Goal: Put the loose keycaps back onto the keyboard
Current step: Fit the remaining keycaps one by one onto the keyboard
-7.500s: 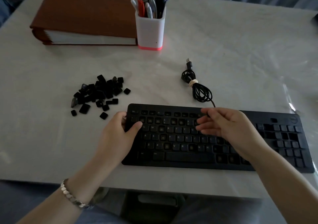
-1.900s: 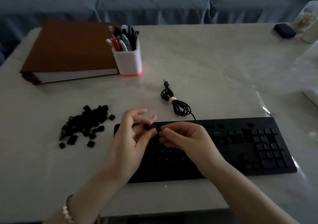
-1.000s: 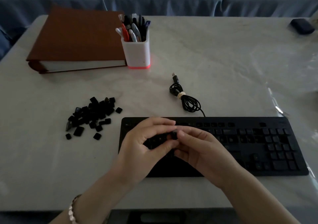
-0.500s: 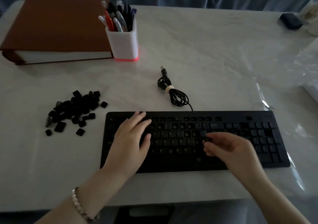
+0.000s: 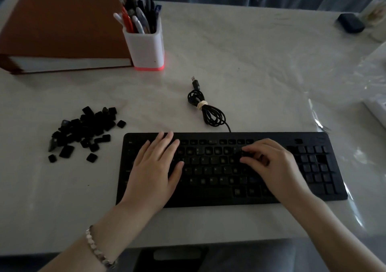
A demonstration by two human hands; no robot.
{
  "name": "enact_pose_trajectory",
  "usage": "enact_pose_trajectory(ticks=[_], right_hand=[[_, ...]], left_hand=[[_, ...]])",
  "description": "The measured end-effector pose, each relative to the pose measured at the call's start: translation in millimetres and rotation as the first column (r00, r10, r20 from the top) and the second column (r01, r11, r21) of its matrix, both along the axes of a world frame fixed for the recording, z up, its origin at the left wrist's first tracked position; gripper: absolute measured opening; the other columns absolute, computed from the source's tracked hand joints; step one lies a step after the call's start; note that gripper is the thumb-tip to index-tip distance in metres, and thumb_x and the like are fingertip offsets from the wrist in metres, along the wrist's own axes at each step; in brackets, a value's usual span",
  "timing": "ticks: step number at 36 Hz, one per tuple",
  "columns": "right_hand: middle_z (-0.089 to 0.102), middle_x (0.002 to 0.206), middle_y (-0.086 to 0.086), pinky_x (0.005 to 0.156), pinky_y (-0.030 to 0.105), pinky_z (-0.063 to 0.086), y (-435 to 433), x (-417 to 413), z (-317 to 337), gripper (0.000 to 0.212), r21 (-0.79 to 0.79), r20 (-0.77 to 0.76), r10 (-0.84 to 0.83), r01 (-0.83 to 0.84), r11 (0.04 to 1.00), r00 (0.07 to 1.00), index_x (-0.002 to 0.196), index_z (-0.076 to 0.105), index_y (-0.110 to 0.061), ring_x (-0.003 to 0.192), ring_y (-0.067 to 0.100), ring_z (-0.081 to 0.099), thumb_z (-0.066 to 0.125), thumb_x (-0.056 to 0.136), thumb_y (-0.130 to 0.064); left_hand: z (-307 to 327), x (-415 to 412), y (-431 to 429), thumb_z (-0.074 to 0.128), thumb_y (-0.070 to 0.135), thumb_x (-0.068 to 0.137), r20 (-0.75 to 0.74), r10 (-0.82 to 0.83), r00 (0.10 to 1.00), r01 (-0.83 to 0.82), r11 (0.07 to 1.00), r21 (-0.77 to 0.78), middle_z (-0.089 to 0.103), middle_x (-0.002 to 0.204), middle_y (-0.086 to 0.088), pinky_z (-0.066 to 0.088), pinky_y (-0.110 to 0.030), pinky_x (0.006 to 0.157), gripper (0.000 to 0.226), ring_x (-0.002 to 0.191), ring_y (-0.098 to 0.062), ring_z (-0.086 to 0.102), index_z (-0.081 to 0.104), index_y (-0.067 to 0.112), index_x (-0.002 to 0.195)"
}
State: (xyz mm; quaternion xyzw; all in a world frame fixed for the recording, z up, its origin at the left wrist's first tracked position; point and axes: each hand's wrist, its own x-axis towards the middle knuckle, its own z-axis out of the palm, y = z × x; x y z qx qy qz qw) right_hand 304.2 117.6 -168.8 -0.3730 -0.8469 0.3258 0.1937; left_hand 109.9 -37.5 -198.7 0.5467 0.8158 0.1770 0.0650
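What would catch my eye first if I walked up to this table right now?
Probably the black keyboard at the near edge of the table, with the left hand lying flat on its left end and the right hand curled over keys further right. Next, the heap of loose keycaps on the table left of the keyboard, and the white pen holder with its glowing red base at the back, beside a brown binder.

Binder cut by left edge, keyboard legends unreadable, partly hidden under left hand
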Motion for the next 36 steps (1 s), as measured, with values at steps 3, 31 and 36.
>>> enact_pose_trajectory(ticks=[3, 31, 36], right_hand=[[0.06, 0.086, -0.009, 0.073, 0.003, 0.04, 1.2, -1.8, -3.0, 0.018, 0.006, -0.003, 0.01, -0.01, 1.0, 1.0, 0.09, 0.073, -0.01, 0.083, 0.003, 0.055, 0.076, 0.072, -0.009], [0.059, 0.083, -0.011, 0.068, 0.004, 0.039, -2.8, 19.4, -9.1, 0.02, -0.097, 0.016, 0.017, -0.016, 0.995, 1.0, 0.086, 0.075, -0.016, 0.079, -0.001, 0.054, 0.077, 0.068, -0.01], [0.06, 0.082, -0.01, 0.067, 0.004, 0.04, -1.2, 19.6, -9.5, 0.021, -0.145, -0.012, -0.006, 0.004, 0.989, 1.0, 0.08, 0.072, -0.026, 0.076, 0.001, 0.054, 0.078, 0.066, -0.012]], left_hand=[[0.1, 0.6, -0.1, 0.033, 0.038, 0.092, -0.014, 0.002, 1.0, -0.002, 1.0, 0.002, 0.047, 0.141, -0.009, 0.025, -0.042, 0.109, 0.053, 0.135, -0.021, 0.037, 0.053, 0.008, 0.131], [-2.5, 2.0, 1.0, 0.034, 0.037, 0.091, -0.002, 0.016, 1.0, -0.016, 0.999, 0.03, 0.047, 0.141, -0.009, 0.02, -0.035, 0.113, 0.053, 0.136, -0.019, 0.034, 0.054, 0.007, 0.13], [-3.3, 1.8, 1.1, 0.034, 0.037, 0.091, -0.008, 0.015, 1.0, -0.015, 0.999, 0.034, 0.047, 0.141, -0.01, 0.026, -0.04, 0.111, 0.053, 0.136, -0.02, 0.034, 0.054, 0.006, 0.13]])
